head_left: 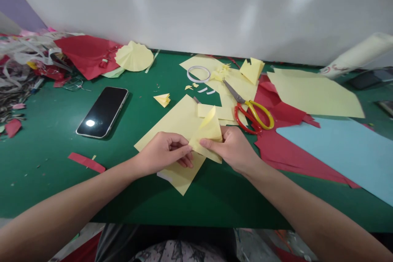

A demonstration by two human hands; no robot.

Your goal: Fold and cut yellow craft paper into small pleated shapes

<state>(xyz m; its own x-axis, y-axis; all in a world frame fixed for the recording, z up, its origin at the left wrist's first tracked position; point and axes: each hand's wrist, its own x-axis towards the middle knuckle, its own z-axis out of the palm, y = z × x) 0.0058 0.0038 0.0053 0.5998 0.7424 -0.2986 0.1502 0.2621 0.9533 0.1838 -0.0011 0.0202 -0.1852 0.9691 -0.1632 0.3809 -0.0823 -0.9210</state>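
A piece of folded yellow paper is held up between both hands above the table. My right hand grips its right side, thumb on the front face. At its lower left corner, the thumb and fingertips of my left hand pinch the paper's edge. Under the hands lies a flat yellow sheet. Scissors with one red and one yellow handle rest just beyond my right hand. A ring of tape and a small folded yellow piece lie farther back.
A phone and a red paper strip lie at left on the green table. Scraps are heaped at far left. Red paper, a light blue sheet and a yellow sheet overlap at right.
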